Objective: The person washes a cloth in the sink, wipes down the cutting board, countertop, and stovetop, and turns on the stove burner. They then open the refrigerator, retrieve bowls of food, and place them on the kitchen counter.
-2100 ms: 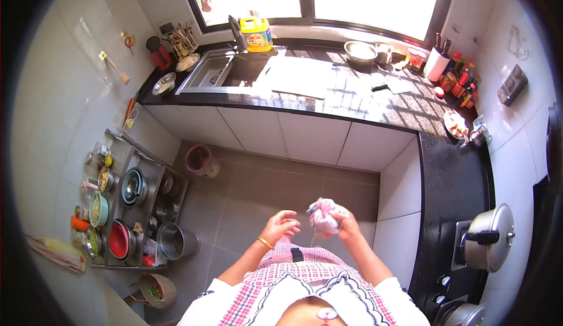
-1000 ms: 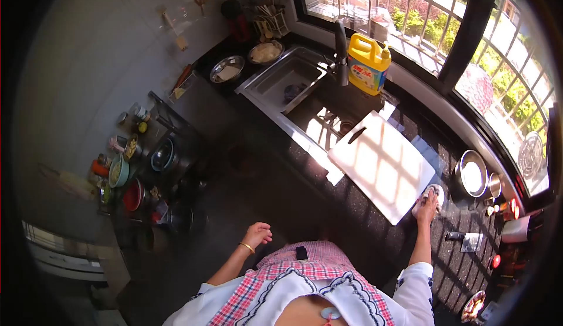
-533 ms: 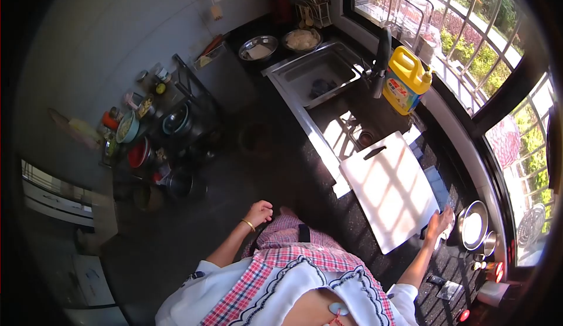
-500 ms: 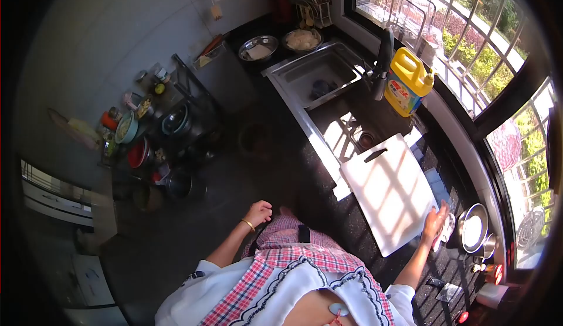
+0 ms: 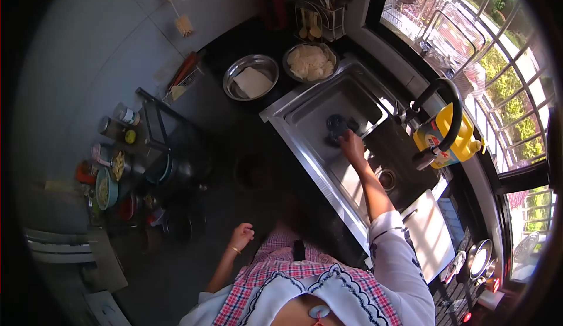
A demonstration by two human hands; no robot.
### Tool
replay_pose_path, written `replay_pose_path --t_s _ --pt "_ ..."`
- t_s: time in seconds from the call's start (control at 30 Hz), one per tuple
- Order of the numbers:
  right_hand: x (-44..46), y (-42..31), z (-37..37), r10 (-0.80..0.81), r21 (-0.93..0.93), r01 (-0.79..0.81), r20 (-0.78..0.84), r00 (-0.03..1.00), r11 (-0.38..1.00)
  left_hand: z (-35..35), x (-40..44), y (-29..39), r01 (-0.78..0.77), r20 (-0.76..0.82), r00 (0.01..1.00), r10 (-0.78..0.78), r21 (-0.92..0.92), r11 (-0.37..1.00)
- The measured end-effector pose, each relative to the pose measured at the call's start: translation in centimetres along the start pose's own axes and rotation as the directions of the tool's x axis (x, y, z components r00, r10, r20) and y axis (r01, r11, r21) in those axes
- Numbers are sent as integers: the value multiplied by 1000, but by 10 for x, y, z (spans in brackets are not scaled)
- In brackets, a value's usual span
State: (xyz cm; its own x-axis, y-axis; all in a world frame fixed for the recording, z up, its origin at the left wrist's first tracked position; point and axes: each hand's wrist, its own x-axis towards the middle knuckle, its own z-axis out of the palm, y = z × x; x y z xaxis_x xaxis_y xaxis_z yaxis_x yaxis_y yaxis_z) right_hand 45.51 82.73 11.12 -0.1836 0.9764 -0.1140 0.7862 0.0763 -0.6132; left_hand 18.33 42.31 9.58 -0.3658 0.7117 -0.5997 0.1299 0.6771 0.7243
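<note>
My right hand (image 5: 352, 144) reaches down into the metal sink (image 5: 305, 100), at the lower edge of a dark, crumpled bluish thing (image 5: 336, 124) lying in the far basin. The fingertips point away from me, so whether they grip it is hidden. My left hand (image 5: 241, 236), with a gold bracelet at the wrist, hangs by my side over the floor, fingers loosely bent and nothing in them. Beside my right sleeve lies a white cutting board (image 5: 431, 232) on the counter.
A black faucet (image 5: 454, 109) and a yellow jug (image 5: 463, 135) stand by the window. Behind the sink are a steel bowl with a white slab (image 5: 251, 82) and a bowl of pale slices (image 5: 311, 62). A rack with bowls and jars (image 5: 155, 121) stands left.
My right hand has left the cutting board's near edge and moved forward and left into the sink. The view has shifted, and my left hand stays low at my side.
</note>
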Motion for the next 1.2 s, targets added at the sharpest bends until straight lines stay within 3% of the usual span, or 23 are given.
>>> replay_pose_path --t_s 0.03,0.07,0.13,0.3,0.4,0.47,0.53,0.6,0.67,0.73,0.77,0.8,0.87,0.93,0.97,1.03,1.1,1.13,1.2 --pt "26 -9 12 77 -165 -75 7 997 983 -23 11 -4 53 -26 998 -56 -89 995" --pt "46 -13 23 88 -171 -86 4 996 981 -44 17 -9 106 -48 992 -116 -179 978" --pt "76 -12 43 270 -298 -255 7 963 920 -81 27 -18 131 -106 981 -162 -256 958" --pt "102 18 72 363 -361 -354 -44 931 863 -122 45 -24 242 -138 942 -305 -348 906" --pt "101 23 59 378 -278 -386 -84 922 879 -120 54 -11 293 -100 931 -351 -366 883" --pt "82 19 29 352 185 -317 -205 913 930 -116 60 -2 323 -75 925 -373 -360 875" --pt "55 17 -5 427 467 -296 -204 881 833 -112 69 -2 304 -20 942 -334 -367 879" --pt "18 0 -43 381 630 -146 -255 889 763 -108 77 4 287 -15 950 -311 -348 893" --pt "-21 -16 -81 440 574 -271 -178 880 773 -107 82 8 264 -27 957 -288 -330 906" --pt "-44 15 -76 496 585 -344 -115 861 734 -105 84 10 236 -19 966 -257 -330 914" --pt "-52 49 -53 489 653 -261 -193 851 711 -104 83 11 237 -35 964 -263 -334 913" --pt "-59 84 -32 498 659 -276 -173 850 700 -103 81 12 228 -43 966 -256 -330 916" --pt "-70 89 -22 483 427 -401 -101 870 811 -94 70 14 217 -68 965 -254 -337 916" --pt "-74 130 16 533 521 -442 -28 846 730 -86 52 14 222 -116 956 -268 -310 924" --pt "-77 89 1 594 587 -502 44 804 635 -83 41 11 220 -147 949 -278 -322 921" --pt "-82 123 27 549 277 -538 43 834 796 -74 20 3 269 -80 946 -315 -353 896" --pt "-86 125 31 559 -124 -549 56 828 826 -66 -3 -8 285 -110 934 -339 -340 896" --pt "-88 108 19 588 -176 -563 150 795 807 -61 -14 -14 305 -110 929 -354 -316 898" --pt "-89 168 54 509 -243 -463 184 840 852 -53 -37 -32 290 -154 921 -359 -348 892"
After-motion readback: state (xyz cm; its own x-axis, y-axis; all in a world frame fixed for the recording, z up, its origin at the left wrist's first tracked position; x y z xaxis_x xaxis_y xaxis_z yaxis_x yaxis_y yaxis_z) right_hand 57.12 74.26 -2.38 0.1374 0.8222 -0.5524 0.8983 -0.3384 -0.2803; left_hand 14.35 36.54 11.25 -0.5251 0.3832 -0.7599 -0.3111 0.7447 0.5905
